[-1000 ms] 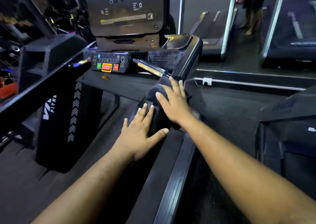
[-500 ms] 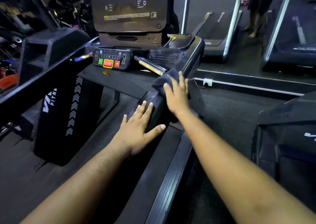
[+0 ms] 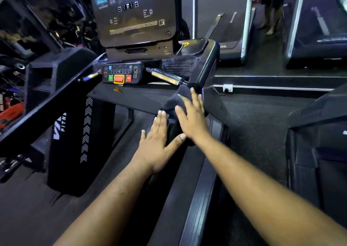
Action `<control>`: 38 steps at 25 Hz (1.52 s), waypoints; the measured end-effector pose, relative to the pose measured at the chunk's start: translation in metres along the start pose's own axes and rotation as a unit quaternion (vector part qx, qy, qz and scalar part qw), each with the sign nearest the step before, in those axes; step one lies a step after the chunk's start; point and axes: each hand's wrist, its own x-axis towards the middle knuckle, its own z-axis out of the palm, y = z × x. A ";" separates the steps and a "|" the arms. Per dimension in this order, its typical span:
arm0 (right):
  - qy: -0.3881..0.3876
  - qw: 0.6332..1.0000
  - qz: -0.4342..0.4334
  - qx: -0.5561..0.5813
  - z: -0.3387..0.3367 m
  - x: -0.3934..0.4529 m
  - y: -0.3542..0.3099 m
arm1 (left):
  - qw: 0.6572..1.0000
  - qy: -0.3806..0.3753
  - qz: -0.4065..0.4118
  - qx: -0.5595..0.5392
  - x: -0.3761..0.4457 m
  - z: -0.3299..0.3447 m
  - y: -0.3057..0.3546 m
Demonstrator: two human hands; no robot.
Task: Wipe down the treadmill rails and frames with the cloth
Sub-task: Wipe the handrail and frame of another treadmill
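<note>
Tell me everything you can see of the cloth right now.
The cloth is dark, almost black, soft-looking fabric, bunched rather than spread flat. It lies draped over the treadmill's right handrail where the glossy black arm bends down, close to the silver bar. The right hand presses on it with straight fingers, covering its lower part. The left hand rests flat on the rail just below it. Its full size is hidden.

Your left hand (image 3: 158,144) and right hand (image 3: 191,118) are bare; no gloves, rings or watch. Both forearms uncovered, no sleeve in view. Short nails.
</note>
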 end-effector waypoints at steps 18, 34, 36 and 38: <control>-0.070 0.996 -0.023 -0.059 0.012 -0.115 -0.070 | 0.999 0.016 -0.011 -0.034 -0.117 -0.007 -0.028; 0.049 0.988 0.009 0.145 0.075 -0.321 -0.124 | 0.903 0.203 0.042 -0.378 -0.197 0.015 -0.064; 0.086 0.967 0.086 0.225 0.075 -0.285 -0.110 | 0.951 0.176 0.066 -0.245 -0.193 0.013 -0.066; 0.121 0.925 0.198 0.300 0.071 -0.241 -0.091 | 0.986 0.114 0.073 -0.098 -0.192 0.011 -0.064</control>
